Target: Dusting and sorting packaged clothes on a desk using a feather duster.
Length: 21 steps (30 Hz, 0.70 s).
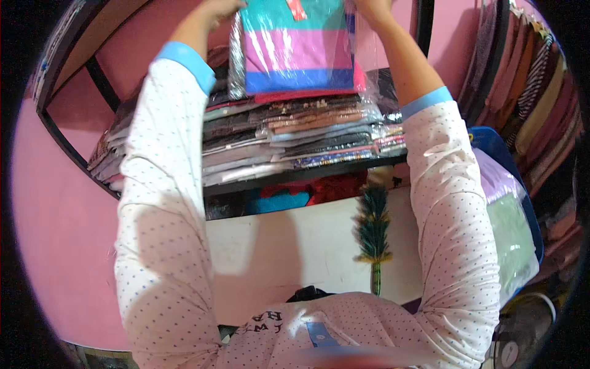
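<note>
A folded garment in clear plastic (299,50), banded teal, pink and blue with a red tag, faces me at the top of the view. Its lower edge is just above a stack of folded, bagged clothes (295,133) on a dark-framed shelf. My left hand (219,10) grips the package's left edge with its fingers. At the right edge my right hand (375,11) holds the plastic; the top of the picture cuts off part of both hands. A red folded piece (304,96) lies directly below the package, on the pile.
At right stands a blue basket (530,221) with lilac and green bagged clothes. Garments hang in a row (530,83) behind it. A green feathery duster (375,226) lies on the white surface (332,244). The black shelf edge (304,177) runs below the stack.
</note>
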### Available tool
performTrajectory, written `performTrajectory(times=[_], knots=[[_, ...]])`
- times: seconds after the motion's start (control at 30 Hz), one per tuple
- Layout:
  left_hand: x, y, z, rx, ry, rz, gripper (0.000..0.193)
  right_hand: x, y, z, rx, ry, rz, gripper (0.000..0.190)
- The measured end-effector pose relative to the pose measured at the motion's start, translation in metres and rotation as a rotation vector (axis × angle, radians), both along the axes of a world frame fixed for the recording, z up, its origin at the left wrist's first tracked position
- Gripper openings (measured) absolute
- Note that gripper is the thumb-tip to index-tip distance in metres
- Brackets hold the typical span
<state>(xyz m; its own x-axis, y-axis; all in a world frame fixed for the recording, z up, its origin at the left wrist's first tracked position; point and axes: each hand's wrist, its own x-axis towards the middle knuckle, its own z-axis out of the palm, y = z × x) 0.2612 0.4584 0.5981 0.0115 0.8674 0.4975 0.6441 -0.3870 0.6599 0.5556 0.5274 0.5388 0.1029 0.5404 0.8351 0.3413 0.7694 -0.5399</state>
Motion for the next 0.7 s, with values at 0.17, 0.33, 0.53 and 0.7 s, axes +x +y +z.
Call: performTrajectory(times=[0.17, 0.33, 0.53, 0.7], knots=[[0.000, 0.076, -0.106, -0.047, 0.175, 0.232, 0.031, -0.010, 0.091, -0.066, -0.213, -0.385, -0.201, 0.021], [-0.029, 0.103, -0.124, -0.018, 0.235, 0.285, 0.030, -0.029, 0.115, -0.084, -0.311, -0.328, -0.057, 0.023], [-0.027, 0.112, -0.128, -0.101, 0.177, 0.240, 0.032, -0.022, 0.138, -0.102, -0.390, -0.272, 0.092, 0.025], [-0.035, 0.101, -0.125, 0.041, 0.385, 0.338, 0.032, -0.028, 0.120, -0.096, -0.378, -0.393, -0.094, 0.033]])
